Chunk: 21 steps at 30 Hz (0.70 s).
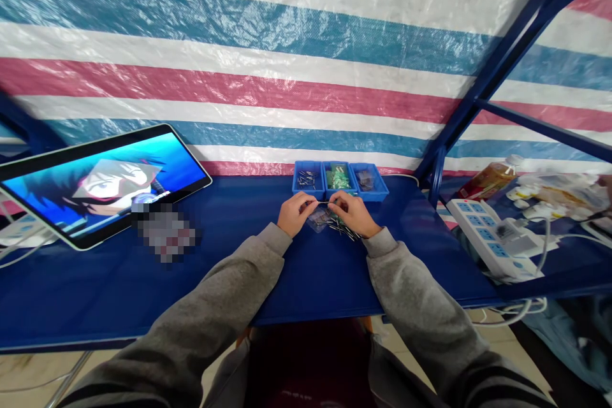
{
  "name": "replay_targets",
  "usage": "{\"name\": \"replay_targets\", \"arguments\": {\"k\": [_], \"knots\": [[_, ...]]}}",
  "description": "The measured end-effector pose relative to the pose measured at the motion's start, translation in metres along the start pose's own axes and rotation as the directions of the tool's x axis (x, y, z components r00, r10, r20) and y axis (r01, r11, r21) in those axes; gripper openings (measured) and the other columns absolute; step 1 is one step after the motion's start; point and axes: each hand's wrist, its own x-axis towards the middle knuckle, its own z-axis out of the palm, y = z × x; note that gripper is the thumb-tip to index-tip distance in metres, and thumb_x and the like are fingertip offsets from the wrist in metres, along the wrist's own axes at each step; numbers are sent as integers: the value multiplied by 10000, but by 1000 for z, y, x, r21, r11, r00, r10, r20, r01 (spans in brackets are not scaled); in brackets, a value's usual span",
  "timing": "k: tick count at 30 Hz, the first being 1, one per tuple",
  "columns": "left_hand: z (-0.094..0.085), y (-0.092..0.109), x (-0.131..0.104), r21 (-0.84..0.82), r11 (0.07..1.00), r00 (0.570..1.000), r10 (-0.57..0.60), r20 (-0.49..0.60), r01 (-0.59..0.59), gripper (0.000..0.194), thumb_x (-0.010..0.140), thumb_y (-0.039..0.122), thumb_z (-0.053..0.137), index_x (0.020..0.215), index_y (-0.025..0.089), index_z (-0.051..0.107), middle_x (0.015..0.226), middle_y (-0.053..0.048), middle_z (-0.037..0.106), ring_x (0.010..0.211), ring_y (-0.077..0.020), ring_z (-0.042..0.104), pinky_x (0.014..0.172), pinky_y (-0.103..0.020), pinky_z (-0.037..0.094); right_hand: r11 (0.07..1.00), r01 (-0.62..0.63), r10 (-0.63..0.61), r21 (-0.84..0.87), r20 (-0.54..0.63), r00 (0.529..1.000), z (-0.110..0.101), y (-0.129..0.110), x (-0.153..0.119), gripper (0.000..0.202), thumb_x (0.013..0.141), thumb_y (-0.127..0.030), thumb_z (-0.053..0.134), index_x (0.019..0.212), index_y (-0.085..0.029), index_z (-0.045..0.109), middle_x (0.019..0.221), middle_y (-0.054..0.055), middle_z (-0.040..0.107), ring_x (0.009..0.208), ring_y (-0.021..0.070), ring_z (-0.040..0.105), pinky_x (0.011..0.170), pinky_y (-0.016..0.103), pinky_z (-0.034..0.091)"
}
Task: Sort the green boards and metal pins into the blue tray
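Between my two hands a thin dark rod-like piece [323, 203] is held level. My left hand [295, 213] pinches its left end, and my right hand [354, 213] pinches the right end. Below them on the blue table lies a loose pile of slim metallic pieces [345, 229], partly covered by my right hand. A clear plastic bag [317, 222] rests beside the pile. Just beyond my hands stand three blue bins: the left bin [308, 192] has small metal parts, the middle bin [338, 192] green packets, the right bin [381, 193] small clear bags.
A tablet [102, 188] showing a cartoon leans at the left, with a blurred patch [167, 233] in front of it. At the right are a white power strip [492, 236], a bottle [490, 177] and plastic bags [559, 194]. A blue metal frame [478, 83] rises there.
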Motion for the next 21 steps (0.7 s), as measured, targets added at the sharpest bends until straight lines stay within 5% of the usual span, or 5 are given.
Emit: {"name": "replay_targets", "arguments": {"k": [12, 21], "knots": [[-3, 5, 0, -33, 999, 999, -37, 37, 38, 348, 945, 386, 456, 753, 165, 643, 692, -12, 603, 590, -111, 522, 616, -237, 430, 998, 44, -43, -36, 9, 999, 0, -1, 0, 219, 907, -412, 521, 873, -207, 592, 580, -25, 568, 498, 133, 491, 546, 253, 371], [-1, 2, 0, -60, 998, 1000, -1, -28, -1, 271, 910, 411, 525, 853, 170, 636, 755, -19, 614, 563, -99, 502, 596, -236, 445, 998, 36, -36, -43, -1, 999, -2, -4, 0, 288, 934, -416, 461, 804, -197, 595, 591, -13, 572, 527, 133, 494, 566, 253, 367]]}}
